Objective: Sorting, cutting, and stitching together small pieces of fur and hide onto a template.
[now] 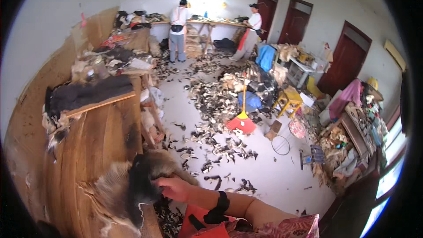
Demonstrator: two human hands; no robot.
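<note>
My right hand point(176, 188) is closed on the edge of a fur pelt, at a dark strip point(143, 178) that crosses it. The pelt's grey-tan fur point(110, 187) spreads over the near end of a brown wooden table point(94, 139). Its pale, ragged edge points to the left, and a thin light thread or strip hangs at its lower side. A black band point(218, 207) circles my right wrist. Below my forearm shows red cloth point(194, 220). My left hand is out of view.
A dark padded board point(92, 94) lies across the table, with fur scraps piled beyond. Fur offcuts point(216, 90) cover much of the floor around a red broom point(241, 123) and yellow stool point(288, 101). Two people point(178, 24) point(253, 28) stand at the far bench.
</note>
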